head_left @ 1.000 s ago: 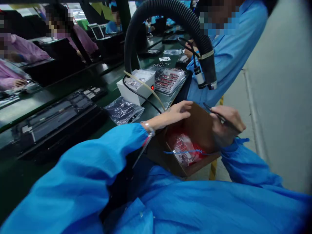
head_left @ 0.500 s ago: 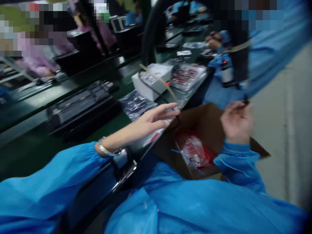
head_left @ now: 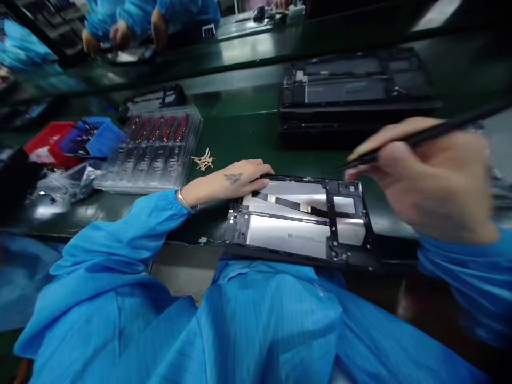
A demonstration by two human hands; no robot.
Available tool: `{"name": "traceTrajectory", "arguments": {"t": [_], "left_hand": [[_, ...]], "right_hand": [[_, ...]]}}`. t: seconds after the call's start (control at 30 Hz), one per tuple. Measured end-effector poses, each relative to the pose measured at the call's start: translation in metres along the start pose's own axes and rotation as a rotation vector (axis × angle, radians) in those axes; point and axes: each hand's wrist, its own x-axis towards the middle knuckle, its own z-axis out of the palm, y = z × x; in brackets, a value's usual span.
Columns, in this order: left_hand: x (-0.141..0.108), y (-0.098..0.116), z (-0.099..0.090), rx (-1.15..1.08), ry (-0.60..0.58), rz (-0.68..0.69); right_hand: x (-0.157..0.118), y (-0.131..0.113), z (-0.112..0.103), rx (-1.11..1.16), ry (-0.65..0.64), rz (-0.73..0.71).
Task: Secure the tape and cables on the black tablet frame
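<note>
An opened tablet with silver battery plates and a black frame lies at the table's front edge, before my lap. My left hand is on its upper left corner, the fingers curled over the far edge and the thumb on the near side. My right hand is over the tablet's right end, slightly blurred. It grips a slim black pen-shaped tool whose tip points down-left near the tablet's upper right edge. The tool's exact kind cannot be made out.
More opened tablets are stacked behind on the green table. To the left are clear trays of small red-wired parts, beige strips, a red bin, a blue bin and plastic bags. Co-workers' hands show across.
The view has swung from the cardboard box on the right to the table in front. My left hand is now on the tablet, and my right hand is above it with the black tool.
</note>
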Motion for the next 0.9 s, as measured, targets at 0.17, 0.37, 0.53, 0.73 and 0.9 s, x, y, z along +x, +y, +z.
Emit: {"name": "traceTrajectory", "arguments": {"t": [0.17,0.37,0.53,0.73,0.9], "left_hand": [[-0.012,0.0,0.019,-0.069,0.085,0.005],[-0.013,-0.009,0.025,-0.102,0.126,0.069],[-0.014,-0.007,0.025,-0.091,0.126,0.059],[-0.013,-0.006,0.025,-0.09,0.123,0.044],[-0.014,-0.005,0.024,-0.087,0.107,0.029]], "right_hand": [[0.034,0.034,0.038,-0.187,-0.184,0.051],[0.024,0.034,0.026,-0.394,-0.256,0.173],[0.026,0.026,0.027,-0.514,-0.283,0.124],[0.026,0.026,0.028,-0.547,-0.289,0.105],[0.026,0.026,0.03,-0.52,-0.283,0.108]]}}
